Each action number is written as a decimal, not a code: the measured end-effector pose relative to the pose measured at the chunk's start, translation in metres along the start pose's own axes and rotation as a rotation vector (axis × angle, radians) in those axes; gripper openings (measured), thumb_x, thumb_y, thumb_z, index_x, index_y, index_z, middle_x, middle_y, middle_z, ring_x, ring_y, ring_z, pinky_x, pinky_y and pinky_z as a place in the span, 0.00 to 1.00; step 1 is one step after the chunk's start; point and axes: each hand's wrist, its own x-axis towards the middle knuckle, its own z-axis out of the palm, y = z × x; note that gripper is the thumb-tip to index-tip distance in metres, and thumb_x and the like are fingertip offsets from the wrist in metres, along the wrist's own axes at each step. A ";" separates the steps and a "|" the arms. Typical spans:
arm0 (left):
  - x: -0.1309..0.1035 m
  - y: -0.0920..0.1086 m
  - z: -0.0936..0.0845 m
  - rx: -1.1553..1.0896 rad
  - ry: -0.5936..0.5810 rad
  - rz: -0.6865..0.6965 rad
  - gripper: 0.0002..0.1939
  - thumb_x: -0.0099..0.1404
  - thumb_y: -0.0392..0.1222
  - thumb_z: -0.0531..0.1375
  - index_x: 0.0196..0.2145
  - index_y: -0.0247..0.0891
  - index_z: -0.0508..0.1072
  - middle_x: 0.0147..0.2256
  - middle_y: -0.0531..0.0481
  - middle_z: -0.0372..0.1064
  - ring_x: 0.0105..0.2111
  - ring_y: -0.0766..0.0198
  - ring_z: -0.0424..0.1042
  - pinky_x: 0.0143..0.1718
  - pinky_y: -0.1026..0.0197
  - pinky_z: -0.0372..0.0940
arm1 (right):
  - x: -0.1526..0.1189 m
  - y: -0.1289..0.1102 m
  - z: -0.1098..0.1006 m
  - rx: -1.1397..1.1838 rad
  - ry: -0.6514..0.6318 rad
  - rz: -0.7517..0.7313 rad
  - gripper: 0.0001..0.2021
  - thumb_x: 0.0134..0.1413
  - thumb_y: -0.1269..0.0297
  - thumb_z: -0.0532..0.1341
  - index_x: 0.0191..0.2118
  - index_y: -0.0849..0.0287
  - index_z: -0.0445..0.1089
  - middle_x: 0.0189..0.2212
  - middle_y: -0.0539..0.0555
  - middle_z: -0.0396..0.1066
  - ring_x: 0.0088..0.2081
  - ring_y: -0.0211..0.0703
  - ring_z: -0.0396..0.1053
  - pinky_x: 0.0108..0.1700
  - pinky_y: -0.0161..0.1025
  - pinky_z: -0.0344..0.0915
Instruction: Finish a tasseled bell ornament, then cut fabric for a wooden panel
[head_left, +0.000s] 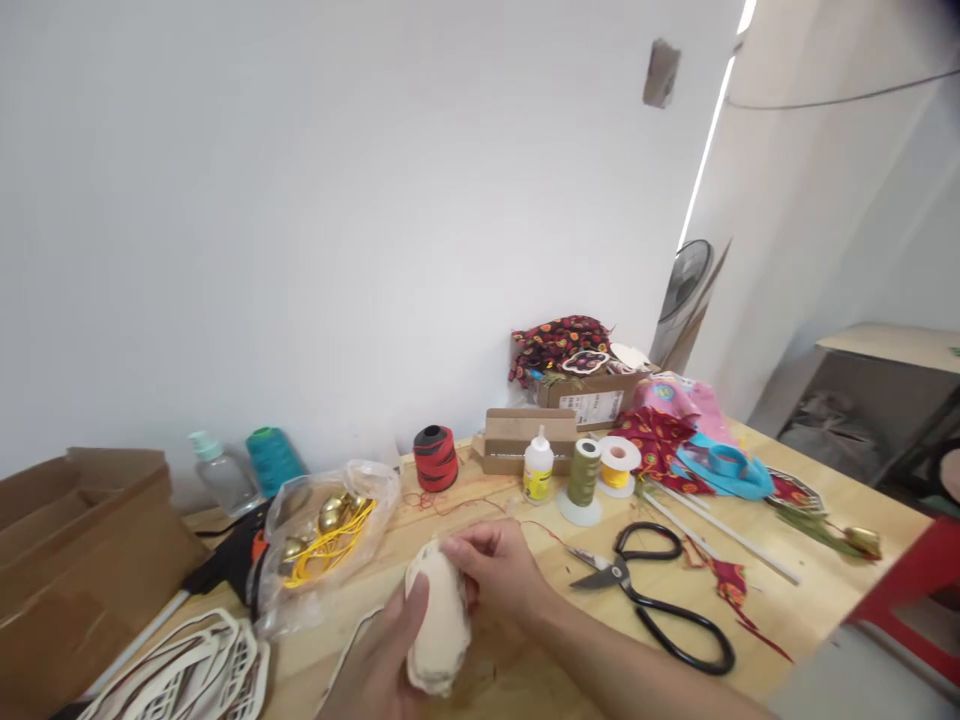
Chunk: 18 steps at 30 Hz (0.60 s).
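Above the front of the wooden table I hold a cream, oval piece [441,625] with a layered, uneven edge; whether it is fabric or thin wood I cannot tell. My left hand [394,645] is closed around its lower left side, thumb flat on its face. At its upper right edge, my right hand [499,565] pinches with thumb and bent fingers. Black-handled scissors [619,572] lie with blades parted beside my right forearm. A red thread spool [435,458] stands behind my hands, its loose thread trailing over the tabletop.
Left are a cardboard box [90,570], pale cut-out frames [187,670], a glue gun [232,560] and a plastic bag [330,545] with gold bells and yellow cord. Behind stand a glue bottle [538,468] and a green spool [583,475]. Colourful fabric [667,440] and white sticks [731,530] lie right.
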 end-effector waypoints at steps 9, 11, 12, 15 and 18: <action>0.019 -0.023 0.028 -0.497 -0.328 -0.460 0.23 0.59 0.56 0.50 0.42 0.33 0.64 0.22 0.44 0.72 0.19 0.63 0.70 0.16 0.67 0.61 | -0.084 -0.028 -0.132 -0.939 0.065 -0.126 0.26 0.38 0.68 0.60 0.49 0.59 0.64 0.47 0.60 0.66 0.48 0.52 0.61 0.49 0.46 0.58; 0.022 -0.032 0.024 -0.486 -0.345 -0.478 0.23 0.58 0.56 0.50 0.39 0.32 0.66 0.22 0.42 0.72 0.18 0.62 0.71 0.15 0.67 0.60 | -0.106 -0.021 -0.157 -1.110 -0.003 -0.038 0.28 0.37 0.73 0.56 0.51 0.60 0.62 0.49 0.61 0.63 0.51 0.52 0.59 0.52 0.47 0.55; 0.023 -0.034 0.023 -0.491 -0.336 -0.471 0.22 0.59 0.55 0.51 0.38 0.32 0.67 0.22 0.43 0.72 0.18 0.62 0.71 0.15 0.67 0.60 | -0.113 -0.017 -0.163 -1.166 -0.024 -0.006 0.30 0.34 0.74 0.55 0.51 0.61 0.62 0.50 0.61 0.63 0.51 0.52 0.59 0.53 0.48 0.55; 0.020 -0.032 0.018 -0.534 -0.301 -0.415 0.21 0.59 0.54 0.50 0.38 0.32 0.67 0.23 0.44 0.72 0.20 0.63 0.71 0.16 0.66 0.61 | -0.119 -0.012 -0.163 -1.241 -0.010 0.010 0.32 0.28 0.76 0.52 0.49 0.62 0.62 0.47 0.61 0.64 0.49 0.51 0.61 0.51 0.47 0.57; 0.016 -0.024 0.009 -0.582 -0.300 -0.337 0.23 0.61 0.56 0.46 0.39 0.33 0.67 0.23 0.45 0.71 0.19 0.62 0.70 0.15 0.65 0.61 | -0.118 -0.011 -0.156 -1.239 0.048 -0.048 0.32 0.26 0.76 0.51 0.47 0.62 0.62 0.45 0.60 0.65 0.47 0.49 0.62 0.49 0.43 0.59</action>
